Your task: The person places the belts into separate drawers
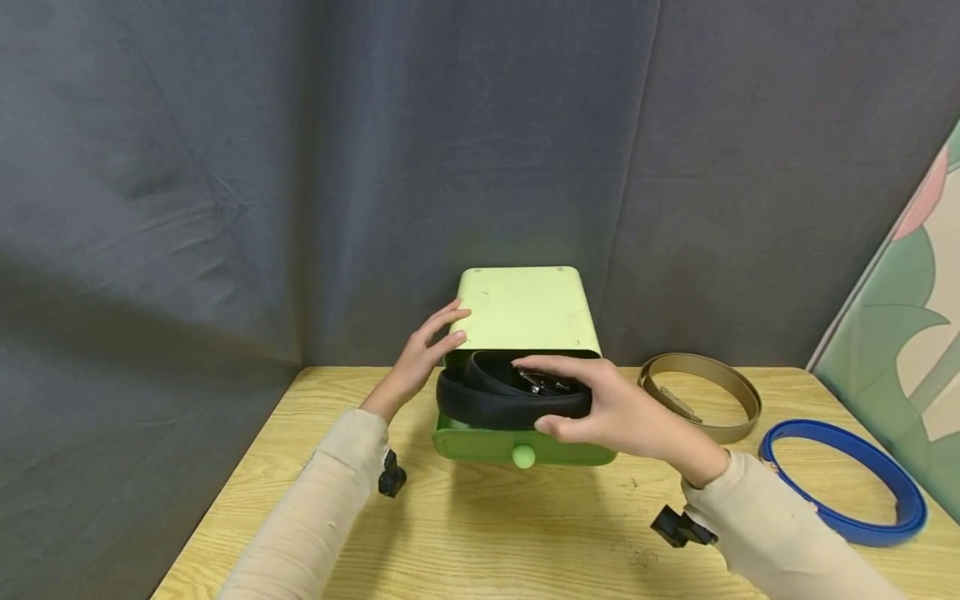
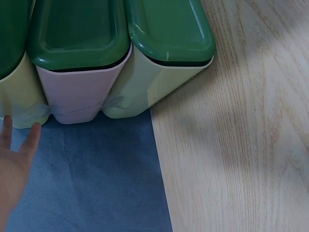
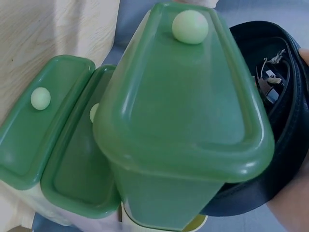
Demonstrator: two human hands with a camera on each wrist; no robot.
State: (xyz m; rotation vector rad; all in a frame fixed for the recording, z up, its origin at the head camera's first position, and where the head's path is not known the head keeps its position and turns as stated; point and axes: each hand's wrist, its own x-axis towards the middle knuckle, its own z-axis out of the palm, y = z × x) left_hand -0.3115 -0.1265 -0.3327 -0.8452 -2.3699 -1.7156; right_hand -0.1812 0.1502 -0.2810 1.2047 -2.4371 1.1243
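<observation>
My right hand [image 1: 626, 408] grips a coiled black belt [image 1: 517, 410] between thumb and fingers, with its metal buckle showing inside the coil. The belt is over the pulled-out top drawer [image 1: 480, 447] of a light green drawer cabinet [image 1: 525, 308]. In the right wrist view, the belt [image 3: 246, 200] lies behind the green drawer front [image 3: 188, 106] with its round knob, partly hidden by it. My left hand [image 1: 420, 354] rests at the cabinet's upper left edge, fingers extended. Its fingers [image 2: 30, 140] also show beside the cabinet in the left wrist view.
On the wooden table [image 1: 540, 533], a coiled tan belt [image 1: 731, 432] lies right of the cabinet, and a coiled blue belt [image 1: 885, 533] farther right. Two lower drawers [image 3: 43, 130] with green fronts are closed. A grey curtain [image 1: 465, 150] hangs behind; a patterned panel [image 1: 900, 333] stands at right.
</observation>
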